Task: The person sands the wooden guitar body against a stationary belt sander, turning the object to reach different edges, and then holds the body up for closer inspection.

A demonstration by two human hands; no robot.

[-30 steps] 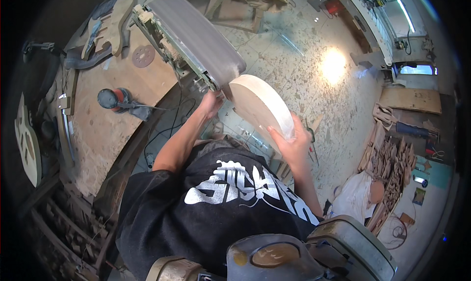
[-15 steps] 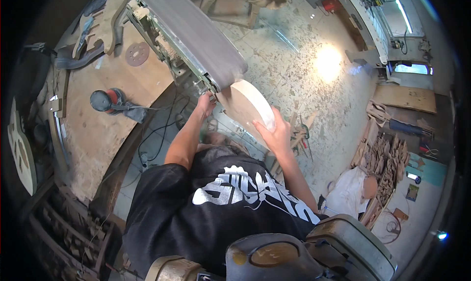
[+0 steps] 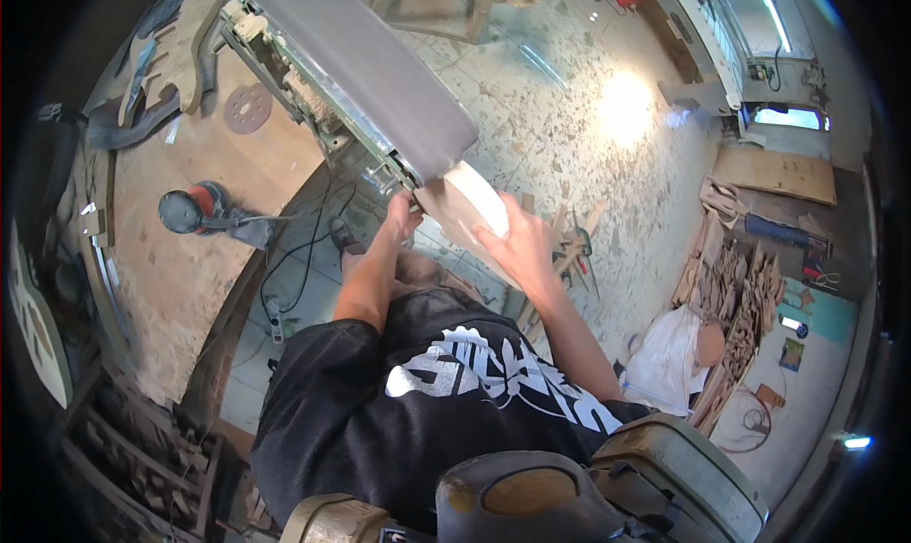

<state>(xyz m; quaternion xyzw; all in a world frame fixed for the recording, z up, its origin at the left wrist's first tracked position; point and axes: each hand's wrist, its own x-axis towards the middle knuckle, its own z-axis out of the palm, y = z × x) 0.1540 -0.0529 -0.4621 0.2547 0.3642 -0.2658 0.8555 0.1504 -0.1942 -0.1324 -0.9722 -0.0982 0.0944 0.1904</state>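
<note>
A thick, pale wooden piece with a curved edge (image 3: 462, 208) meets the rounded lower end of a belt sander's grey belt (image 3: 380, 69). My right hand (image 3: 520, 242) grips its right edge, thumb across the broad face and fingers round the outer side. At the left edge of the wood, just below the sander's metal knob, my left hand (image 3: 404, 214) is closed on it; its fingertips are partly hidden. The wood's upper end is out of sight against the belt.
On the workbench (image 3: 199, 296) to the left lie an orbital sander (image 3: 187, 208), a round sanding disc (image 3: 249, 109) and cut wooden shapes (image 3: 202, 45). A black cable (image 3: 306, 258) runs over the floor. Wood scraps (image 3: 735, 301) and a white bag (image 3: 664, 363) lie right.
The wooden piece and my right hand have shifted a little left in view. My left hand is slightly lower. Both hands keep their hold, and the whole view has moved slightly.
</note>
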